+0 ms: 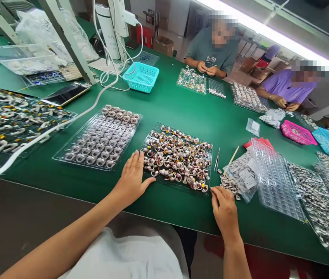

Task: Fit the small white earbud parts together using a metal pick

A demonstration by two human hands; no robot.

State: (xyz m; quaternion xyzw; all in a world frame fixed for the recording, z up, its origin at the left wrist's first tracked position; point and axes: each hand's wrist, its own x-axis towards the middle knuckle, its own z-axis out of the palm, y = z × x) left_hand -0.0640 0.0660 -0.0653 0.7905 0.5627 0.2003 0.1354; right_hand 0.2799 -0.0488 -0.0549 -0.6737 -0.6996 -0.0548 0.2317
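Observation:
My left hand (pixel 134 174) lies flat on the green table (pixel 176 104) with fingers stretched out, touching the left edge of a clear tray (pixel 153 177) heaped with small earbud-like parts. My right hand (pixel 225 207) rests at that tray's near right corner, fingers curled down against the table beside a small pile of silvery parts (pixel 229 185); whether it holds anything is hidden. Left of the heaped tray sits a second clear tray (pixel 100 138) with parts set in neat rows.
Tweezers (pixel 217 159) and a thin wooden stick (pixel 231 159) lie right of the heaped tray. Stacked clear trays (pixel 275 180) and bags of parts fill the right side. A teal basket (pixel 140 76), a white cable (pixel 51 130) and two seated co-workers are farther off.

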